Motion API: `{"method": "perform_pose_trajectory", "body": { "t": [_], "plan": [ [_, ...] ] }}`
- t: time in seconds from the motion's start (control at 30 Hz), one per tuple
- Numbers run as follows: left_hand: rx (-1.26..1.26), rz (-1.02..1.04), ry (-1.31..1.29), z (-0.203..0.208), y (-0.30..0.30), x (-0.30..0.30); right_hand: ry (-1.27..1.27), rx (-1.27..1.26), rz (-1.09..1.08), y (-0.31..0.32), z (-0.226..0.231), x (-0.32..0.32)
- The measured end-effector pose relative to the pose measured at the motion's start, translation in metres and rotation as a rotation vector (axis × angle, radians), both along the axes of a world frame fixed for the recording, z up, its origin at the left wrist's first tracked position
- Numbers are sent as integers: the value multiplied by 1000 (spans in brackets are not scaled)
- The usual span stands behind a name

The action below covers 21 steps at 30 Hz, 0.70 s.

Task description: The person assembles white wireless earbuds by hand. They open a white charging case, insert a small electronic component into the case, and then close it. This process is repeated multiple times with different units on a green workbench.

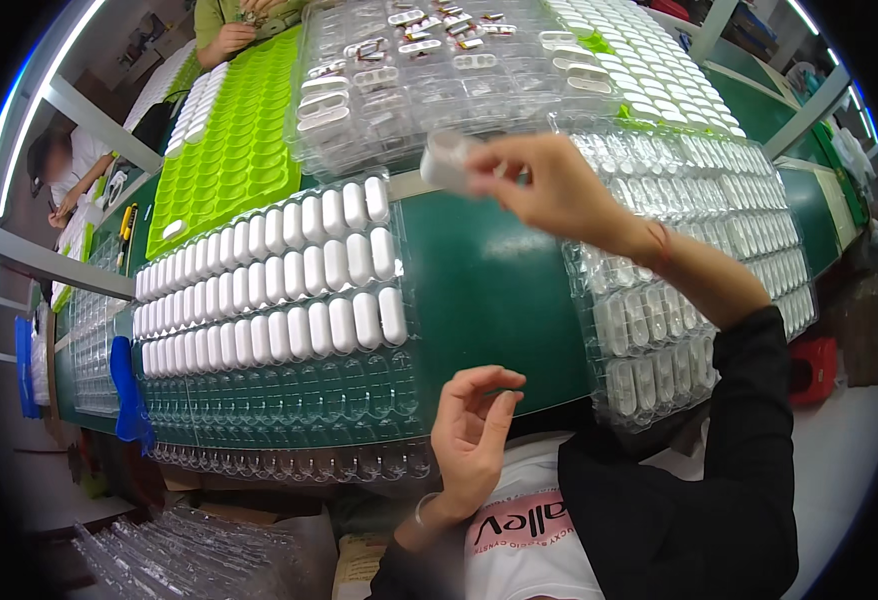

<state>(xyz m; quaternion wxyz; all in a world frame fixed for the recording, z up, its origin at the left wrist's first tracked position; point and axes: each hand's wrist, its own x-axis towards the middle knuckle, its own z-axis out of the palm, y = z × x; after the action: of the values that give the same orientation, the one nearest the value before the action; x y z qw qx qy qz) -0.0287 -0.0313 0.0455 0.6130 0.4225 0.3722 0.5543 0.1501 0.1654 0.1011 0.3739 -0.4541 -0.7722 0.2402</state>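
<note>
- Black cloth made up your right sleeve [754,400]; your left hand [474,430] was nearest your body, at the near edge of the dark green table [489,300]; its fingers were curled, thumb and fingertips apart, with nothing seen between them;
- to the left hand's left lay a clear moulded tray [289,400]; its nearer cells were see-through, while three rows of oblong white cases [334,325] stood farther in, their long axes pointing roughly away from you;
- across the strip of table, to the right, lay a second clear tray [587,330] with rows of pale pieces [649,385];
- farther out, your right hand [534,185] was pinched on a translucent white piece [446,162], held above the table's far part; the piece lay at the fingertips' left, well apart from your left hand and beyond it; your right hand was plainly the nearer one; blur hid the piece's long axis, so I could not tell it;
- beyond it sat a stack of clear trays [429,95] bearing small parts; left of that, a lime green tray [229,150]; past this, a co-worker's hand [237,38].
</note>
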Motion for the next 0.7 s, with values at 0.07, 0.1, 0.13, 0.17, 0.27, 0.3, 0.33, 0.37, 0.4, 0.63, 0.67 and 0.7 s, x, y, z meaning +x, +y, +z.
{"method": "perform_pose_trajectory", "body": {
  "t": [0.07,0.1,0.13,0.17,0.27,0.3,0.33,0.37,0.4,0.63,0.67,0.7],
  "plan": [
    [0,-37,16,2,-4,-6,-22,240,-54,71,-6,-17],
    [1,-57,34,2,-4,-7,-48,338,-78,104,-5,-22],
    [1,-79,51,2,-4,-8,-87,373,-122,134,-3,-26],
    [3,-86,46,3,-3,-8,-124,407,-168,159,-2,-31],
    [18,-100,61,0,-2,-13,-153,480,-224,209,-4,-55],
    [15,-102,70,-1,-2,-16,-151,501,-199,220,-6,-63],
    [9,-89,70,-2,-3,-18,-149,519,-167,228,-9,-73],
    [5,-80,69,-2,-2,-19,-147,536,-138,236,-11,-82],
    [1,-73,68,-2,-2,-20,-183,510,-114,243,-14,-88],
    [-35,-64,71,-6,1,-23,-381,508,-54,262,-19,-111],
    [-31,-63,74,-6,1,-24,-377,503,-65,264,-19,-111],
    [-28,-63,77,-7,1,-24,-373,497,-77,265,-20,-111]
  ]
}}
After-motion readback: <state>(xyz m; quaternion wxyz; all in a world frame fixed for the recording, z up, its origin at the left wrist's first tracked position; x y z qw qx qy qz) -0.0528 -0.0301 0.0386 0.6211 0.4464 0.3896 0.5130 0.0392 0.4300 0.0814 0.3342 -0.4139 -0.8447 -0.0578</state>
